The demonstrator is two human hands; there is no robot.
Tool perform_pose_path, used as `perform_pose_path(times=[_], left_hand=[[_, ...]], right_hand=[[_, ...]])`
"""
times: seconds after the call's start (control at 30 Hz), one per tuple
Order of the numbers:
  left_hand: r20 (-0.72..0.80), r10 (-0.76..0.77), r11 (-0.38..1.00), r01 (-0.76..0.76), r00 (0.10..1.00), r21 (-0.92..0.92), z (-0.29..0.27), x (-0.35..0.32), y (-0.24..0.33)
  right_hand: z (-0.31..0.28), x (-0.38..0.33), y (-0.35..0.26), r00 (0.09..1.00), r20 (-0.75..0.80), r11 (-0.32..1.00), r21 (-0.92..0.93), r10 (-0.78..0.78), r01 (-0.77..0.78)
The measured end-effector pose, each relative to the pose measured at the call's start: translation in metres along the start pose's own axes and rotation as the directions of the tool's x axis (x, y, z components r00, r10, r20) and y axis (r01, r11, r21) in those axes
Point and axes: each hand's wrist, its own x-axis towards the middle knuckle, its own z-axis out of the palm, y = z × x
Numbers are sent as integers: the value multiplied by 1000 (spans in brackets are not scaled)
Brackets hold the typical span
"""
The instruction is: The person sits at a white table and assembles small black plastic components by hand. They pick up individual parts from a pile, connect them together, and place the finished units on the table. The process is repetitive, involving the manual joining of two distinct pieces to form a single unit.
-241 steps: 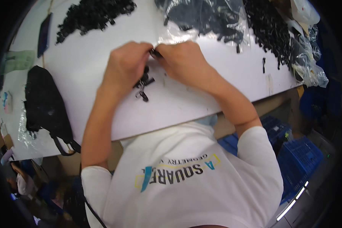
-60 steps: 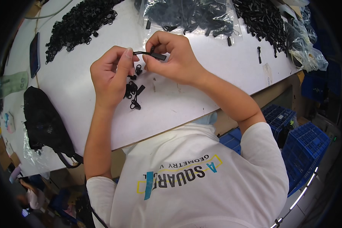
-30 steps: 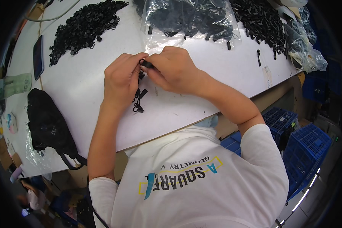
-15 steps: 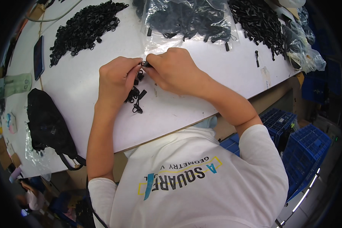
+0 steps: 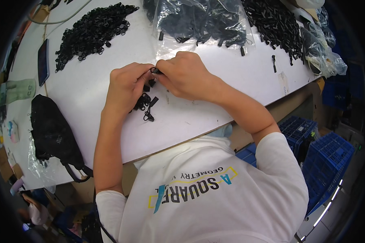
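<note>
My left hand and my right hand meet fingertip to fingertip above the white table. Between them they pinch a small black cord pull, its thin loop showing at the fingertips. The left thumb and forefinger are on the loop side, while the right fingers close round the thicker black end. Just below my hands lies a small cluster of similar black cord pulls, partly hidden by the left hand.
A heap of small black ringed parts lies far left, a clear plastic bag of black cords at the back. At far right is a pile of black plastic ends. Left are a phone and a black bag; blue crates stand right.
Both hands stay together at nearly the same spot, still pinching the black cord pull. The left hand has shifted slightly right; the whole view has drifted a little.
</note>
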Motion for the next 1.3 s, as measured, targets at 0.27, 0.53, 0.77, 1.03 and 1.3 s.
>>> perform_pose_path(times=[0.27, 0.53, 0.77, 1.03, 1.3], left_hand=[[-37, -328, 476, 131, 944, -869, 3, 0, -4], [-19, -363, 361, 122, 932, -924, 19, -2, 5], [-264, -21, 973, -42, 964, -227, 17, 0, 13], [-102, 229, 963, -211, 968, 168, 5, 3, 1], [-74, 179, 975, -167, 981, 147, 7, -1, 0]], right_hand=[[0, 0, 2, 983, -155, 920, 391, 98, -30], [8, 1, 0, 951, -306, 954, 297, 56, 39], [11, 2, -1, 921, -387, 990, 100, -51, 96], [6, -2, -5, 1000, -11, 999, -48, 21, -21], [4, -1, -2, 988, 143, 997, -53, 56, -49]])
